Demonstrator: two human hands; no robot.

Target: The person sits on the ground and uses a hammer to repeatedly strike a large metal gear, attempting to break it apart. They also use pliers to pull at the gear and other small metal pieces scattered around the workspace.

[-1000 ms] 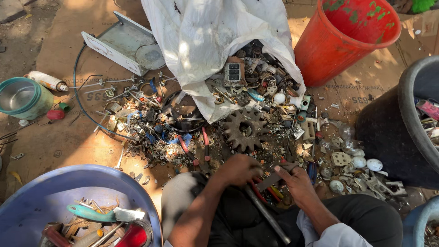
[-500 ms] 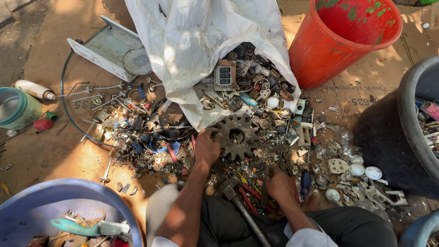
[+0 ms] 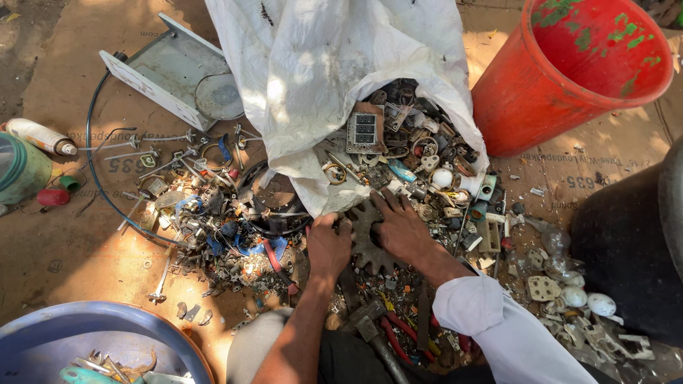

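A: From the head camera, what are the two hands on?

B: Both rest on a dark toothed gear wheel (image 3: 366,238) lying flat in the scrap, just below the mouth of the white sack (image 3: 334,78). The left hand (image 3: 329,245) has its fingers curled over the gear's left rim, and the right hand (image 3: 400,229) lies spread across its right side, fingers half open and pressing down. Neither has it lifted; whether the fingers reach under the rim, I cannot tell.

A: How would it handle?

B: I'd judge it heavy, rigid metal, probably rusty or greasy, with teeth that could bite the skin. Best taken by the rim with both hands, palms between the teeth, or through the centre hole.

A: And the containers around the gear?

B: The sack, right above it, spills small parts: bits of plastic, a small panel with display windows (image 3: 365,130), rings and fittings. Up and to the right of the gear stands a red bucket (image 3: 569,78), streaked with green paint inside and seemingly otherwise bare. Down and left of the gear, a blue tub (image 3: 92,334) holds some tools and metal oddments. Far left sits a green pot (image 3: 21,171), contents unclear. To the gear's right is a black tub (image 3: 626,249), its inside out of view.
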